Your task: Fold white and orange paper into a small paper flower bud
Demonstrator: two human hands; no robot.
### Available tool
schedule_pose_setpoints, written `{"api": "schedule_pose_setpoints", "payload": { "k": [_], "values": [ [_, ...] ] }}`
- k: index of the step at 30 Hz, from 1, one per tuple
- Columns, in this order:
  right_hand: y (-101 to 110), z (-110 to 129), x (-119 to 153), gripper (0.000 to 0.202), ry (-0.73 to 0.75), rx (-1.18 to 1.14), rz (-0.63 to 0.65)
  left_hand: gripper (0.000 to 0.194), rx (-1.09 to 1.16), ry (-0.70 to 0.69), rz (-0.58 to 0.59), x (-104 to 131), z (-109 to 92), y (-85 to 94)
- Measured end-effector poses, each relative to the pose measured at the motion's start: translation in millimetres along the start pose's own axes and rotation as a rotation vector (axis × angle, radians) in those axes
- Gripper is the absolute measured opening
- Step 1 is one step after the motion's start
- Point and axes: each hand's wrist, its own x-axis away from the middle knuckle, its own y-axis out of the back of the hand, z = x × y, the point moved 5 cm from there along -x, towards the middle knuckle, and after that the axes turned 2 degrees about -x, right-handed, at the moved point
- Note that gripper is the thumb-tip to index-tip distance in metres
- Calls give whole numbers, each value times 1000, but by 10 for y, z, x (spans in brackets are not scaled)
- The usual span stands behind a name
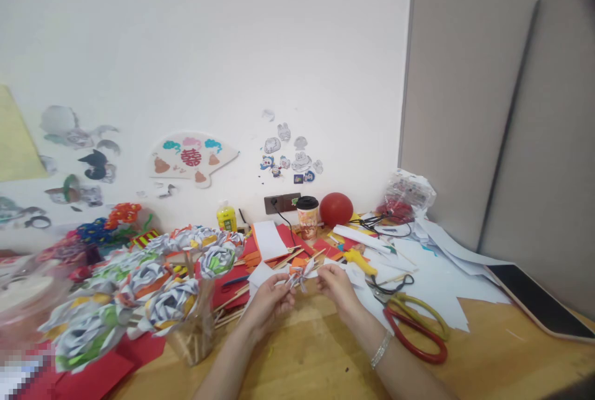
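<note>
My left hand (273, 299) is closed in a pinch on a small paper flower (300, 275) made of white and orange strips. My right hand (337, 288) is also pinched, just right of the flower; what lies between its fingertips is too small to make out. Both hands are above the wooden table (307, 350), in front of loose wooden sticks (232, 301) and scraps of paper. Many finished-looking paper roses (171, 302) in white, green and orange crowd the left side, some on sticks in a clear cup (193, 341).
Red-and-yellow handled scissors (416, 332) lie at the right, near a yellow tool (360, 262). White paper sheets (439, 282) and a tablet-like dark panel (542, 301) are farther right. A lidded paper cup (307, 220), red balloon (336, 209) and yellow bottle (227, 217) stand by the wall.
</note>
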Motion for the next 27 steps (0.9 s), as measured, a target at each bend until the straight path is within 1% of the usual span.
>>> {"api": "schedule_pose_setpoints", "payload": {
  "k": [2, 4, 7, 9, 11, 13, 15, 18, 21, 23, 24, 27],
  "values": [
    [11, 9, -13, 28, 29, 34, -11, 49, -1, -44, -14, -8, -25, -5],
    [13, 37, -5, 31, 74, 70, -18, 51, -25, -124, -45, -24, -63, 4],
    [-29, 84, 37, 34, 142, 122, 17, 49, -85, -244, -92, -38, -110, 19],
    [-76, 93, 63, 35, 170, 145, 72, 42, -209, -318, -114, -17, -136, 5],
    [-111, 86, 70, 37, 203, 177, 121, 33, -417, -391, -144, 39, -162, -34],
    [-114, 69, 51, 40, 231, 215, 135, 29, -593, -421, -165, 101, -166, -84],
    [-92, 53, 16, 44, 243, 242, 125, 29, -674, -436, -157, 144, -158, -127],
    [-66, 59, -17, 45, 250, 250, 121, 24, -676, -478, -171, 152, -165, -125],
    [-79, 104, 2, 42, 265, 261, 144, 17, -545, -484, -205, 109, -203, -57],
    [-107, 128, 35, 39, 273, 267, 182, 12, -462, -470, -219, 89, -249, -21],
    [-123, 134, 52, 37, 274, 270, 206, 11, -445, -465, -229, 87, -278, -10],
    [-173, 116, 89, 31, 290, 284, 299, 19, -454, -452, -272, 104, -356, 2]
  ]
}}
